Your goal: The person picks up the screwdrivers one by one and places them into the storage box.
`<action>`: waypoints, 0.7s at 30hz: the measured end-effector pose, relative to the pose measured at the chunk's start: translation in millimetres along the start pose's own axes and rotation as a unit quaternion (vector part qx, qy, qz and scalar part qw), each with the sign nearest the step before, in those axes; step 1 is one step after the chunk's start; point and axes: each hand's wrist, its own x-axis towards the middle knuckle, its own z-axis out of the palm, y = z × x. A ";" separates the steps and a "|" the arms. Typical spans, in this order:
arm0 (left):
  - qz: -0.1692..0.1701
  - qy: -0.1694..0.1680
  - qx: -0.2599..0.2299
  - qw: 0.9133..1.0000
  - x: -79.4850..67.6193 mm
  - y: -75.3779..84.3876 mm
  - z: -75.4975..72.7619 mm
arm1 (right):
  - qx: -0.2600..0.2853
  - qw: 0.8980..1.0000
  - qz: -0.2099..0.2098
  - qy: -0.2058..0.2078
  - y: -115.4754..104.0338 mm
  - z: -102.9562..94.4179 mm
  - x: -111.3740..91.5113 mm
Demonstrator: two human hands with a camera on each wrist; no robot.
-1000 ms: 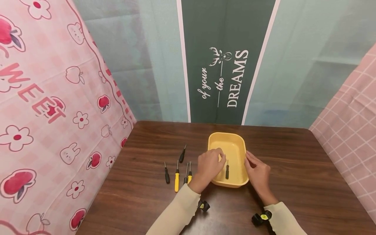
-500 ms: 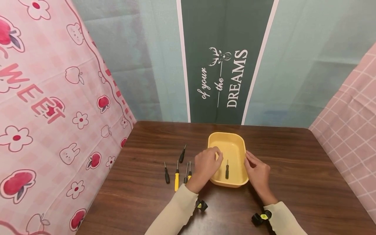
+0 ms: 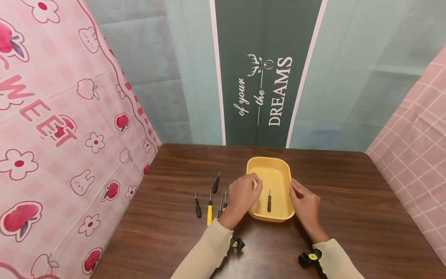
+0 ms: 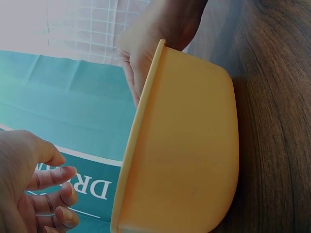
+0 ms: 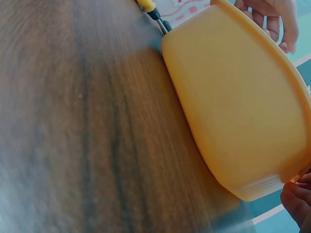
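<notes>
The small screwdriver with black handle and thin metal shaft (image 3: 269, 203) lies inside the deep yellow rectangular tray with rounded corners (image 3: 272, 218), on its floor, with the tip turned away from the person; the tray stands on the dark brown wood-grain table (image 3: 334, 186).

The left hand (image 3: 243, 193) is above the left side of the tray, holding nothing; the left wrist view shows its fingers loosely bent and spread a little, apart from the rim; the right hand (image 3: 306, 205) pinches the right rim of the tray between thumb and fingers.

To the left of the tray, on the table, lie two short black-handled screwdrivers (image 3: 198, 207), one farther from the person than the other, and a yellow-handled screwdriver (image 3: 210, 215); beside it are two more screwdrivers (image 3: 220, 212), whose handles are partly hidden behind the left arm.

Both arms have cream sleeves (image 3: 210, 248), with a black device (image 3: 238, 244) at each wrist; behind the table hangs a blue-green cloth with white lettering (image 3: 258, 131).
</notes>
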 end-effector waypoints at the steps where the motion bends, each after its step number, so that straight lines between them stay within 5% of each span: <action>1: 0.000 0.001 -0.002 1.000 0.1 -0.3 -0.3 | -0.002 1.000 0.000 0.000 -0.3 -0.1 0.0; 21: -0.007 0.004 -0.014 1.000 -1.2 -4.7 -0.5 | 0.009 1.000 -0.012 0.005 -2.4 1.0 0.9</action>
